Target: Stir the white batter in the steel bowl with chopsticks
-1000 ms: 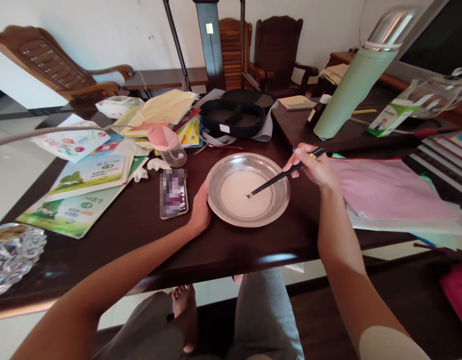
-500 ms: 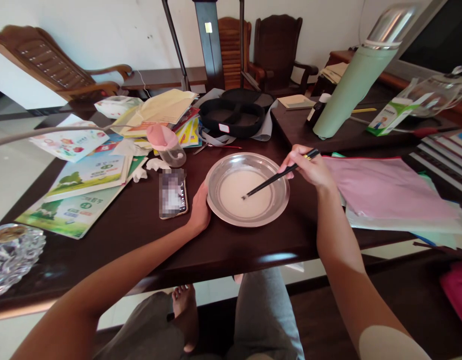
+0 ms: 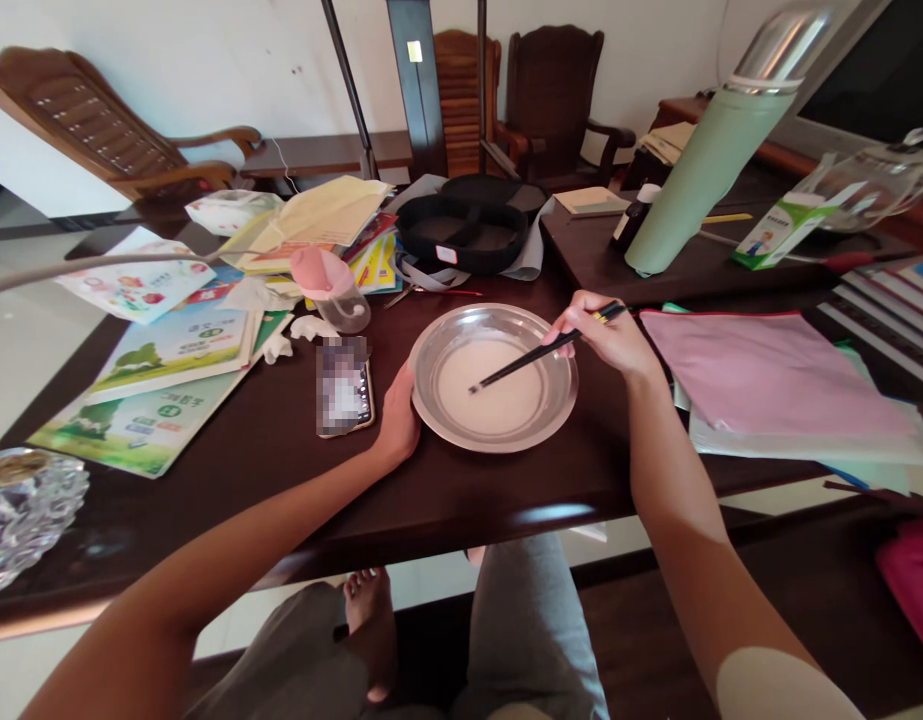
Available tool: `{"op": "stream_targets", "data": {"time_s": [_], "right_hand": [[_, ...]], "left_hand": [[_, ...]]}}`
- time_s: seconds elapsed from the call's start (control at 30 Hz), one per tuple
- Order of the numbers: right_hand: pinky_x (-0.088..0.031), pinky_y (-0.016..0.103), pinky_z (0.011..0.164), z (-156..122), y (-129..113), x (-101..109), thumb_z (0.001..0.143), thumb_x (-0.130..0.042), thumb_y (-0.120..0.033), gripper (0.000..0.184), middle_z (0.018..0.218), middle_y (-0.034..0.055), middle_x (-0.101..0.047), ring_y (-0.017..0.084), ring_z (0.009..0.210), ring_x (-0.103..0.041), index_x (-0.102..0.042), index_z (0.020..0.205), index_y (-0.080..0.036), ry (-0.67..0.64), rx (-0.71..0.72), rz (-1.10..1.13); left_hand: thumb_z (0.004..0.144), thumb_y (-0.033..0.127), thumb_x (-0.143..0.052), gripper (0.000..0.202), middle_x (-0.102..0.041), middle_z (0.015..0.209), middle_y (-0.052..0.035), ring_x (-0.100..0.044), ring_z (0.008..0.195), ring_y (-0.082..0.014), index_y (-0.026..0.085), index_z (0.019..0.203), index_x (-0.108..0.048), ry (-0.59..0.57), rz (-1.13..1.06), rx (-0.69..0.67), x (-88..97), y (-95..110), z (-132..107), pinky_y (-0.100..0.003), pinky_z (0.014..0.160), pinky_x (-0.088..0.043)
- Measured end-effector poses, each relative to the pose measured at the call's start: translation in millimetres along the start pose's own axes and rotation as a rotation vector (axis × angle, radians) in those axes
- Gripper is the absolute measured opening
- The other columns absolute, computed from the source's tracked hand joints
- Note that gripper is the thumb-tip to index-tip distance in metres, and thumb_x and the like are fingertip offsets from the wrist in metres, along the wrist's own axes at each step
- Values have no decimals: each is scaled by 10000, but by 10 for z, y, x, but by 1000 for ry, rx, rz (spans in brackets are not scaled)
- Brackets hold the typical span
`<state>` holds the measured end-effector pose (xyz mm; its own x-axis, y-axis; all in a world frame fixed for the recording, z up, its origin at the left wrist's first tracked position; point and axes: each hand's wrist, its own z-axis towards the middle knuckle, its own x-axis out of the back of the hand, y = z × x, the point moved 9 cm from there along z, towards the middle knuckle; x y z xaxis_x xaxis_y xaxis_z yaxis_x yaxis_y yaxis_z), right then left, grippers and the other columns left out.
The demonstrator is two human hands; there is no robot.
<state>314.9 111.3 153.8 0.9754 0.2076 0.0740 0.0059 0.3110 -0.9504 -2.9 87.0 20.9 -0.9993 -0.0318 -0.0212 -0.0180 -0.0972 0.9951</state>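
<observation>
Dark wooden table [image 3: 461, 500], crowded: metal plate [image 3: 446, 425] near the front edge, phone [image 3: 344, 385] just beside it (face up), picture books [image 3: 168, 350] left, pink folder [image 3: 768, 375] right, black tray [image 3: 465, 235] behind.

Left hand [image 3: 401, 418], right hand [image 3: 609, 338], both forearms: bare. Grey trousers [image 3: 532, 620] on both legs. Bare foot [image 3: 371, 625]. Pale rounded patch [image 3: 776, 688] near right elbow.

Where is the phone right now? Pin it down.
In the head view, the phone lies flat on the table left of centre, between the left hand holding the plate and the books.
</observation>
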Motion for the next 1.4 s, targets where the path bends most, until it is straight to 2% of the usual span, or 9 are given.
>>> {"op": "stream_targets", "data": {"time_s": [0.13,0.27,0.47,0.57,0.7,0.93,1.1,1.17,1.4], "right_hand": [[-567,321,521,12,-64,64,858,-951,-818,652,784,67,-878,181,576,-715,-626,754,-262,55,50,-48],[-492,322,443,-40,-91,271,873,-931,-829,665,664,41,-820,168,470,-624,-618,690,-271,186,71,-40],[-580,310,510,2,-19,-26,854,-953,-821,652,732,67,-862,169,527,-696,-656,748,-251,-2,22,0],[-578,290,526,11,-58,42,878,-969,-768,623,775,78,-885,160,555,-716,-654,751,-245,43,54,-24],[-480,268,433,-25,-74,244,883,-954,-781,659,648,47,-820,134,451,-626,-627,684,-245,155,76,12],[-556,279,488,28,1,-47,845,-972,-802,645,759,66,-884,166,540,-721,-662,749,-244,-20,33,15],[-500,287,443,-13,-60,283,879,-950,-796,657,732,71,-871,154,497,-666,-629,699,-252,173,80,-19],[-465,289,412,-33,-45,329,877,-943,-811,675,675,65,-837,143,444,-618,-622,679,-250,185,69,9],[-583,292,509,34,21,-54,852,-963,-808,653,744,64,-870,166,543,-719,-652,751,-243,-29,24,25]], "left_hand": [[1110,622,-589,588,-700,1756,-54,-554,1732,-351,275,1539,-791,11,-42,-1,9,2,-4,-560,1508,-348],[1083,599,-655,535,-705,1751,-48,-550,1733,-362,266,1464,-830,13,-110,25,-3,7,-13,-554,1524,-316],[1081,617,-648,533,-727,1727,-27,-560,1723,-350,277,1449,-830,28,-107,25,17,-15,-7,-562,1529,-310],[1083,606,-652,528,-726,1726,-37,-567,1718,-344,271,1452,-827,26,-121,37,13,-27,-10,-559,1528,-312],[1083,609,-651,556,-720,1732,-63,-580,1703,-365,251,1472,-822,10,-111,34,-11,-5,-12,-561,1509,-343],[1101,642,-608,559,-734,1717,-33,-562,1725,-340,307,1498,-816,21,-59,8,32,-50,10,-560,1519,-316],[1102,652,-604,593,-720,1733,-40,-582,1706,-351,295,1531,-803,-4,-57,-3,0,-15,3,-563,1494,-373],[1106,656,-599,603,-713,1741,-43,-590,1700,-355,289,1542,-798,-8,-61,-4,-7,-2,-1,-564,1492,-380],[1115,653,-584,594,-717,1737,-42,-567,1722,-351,290,1534,-797,1,-46,-20,13,-29,7,-571,1511,-344]]}}
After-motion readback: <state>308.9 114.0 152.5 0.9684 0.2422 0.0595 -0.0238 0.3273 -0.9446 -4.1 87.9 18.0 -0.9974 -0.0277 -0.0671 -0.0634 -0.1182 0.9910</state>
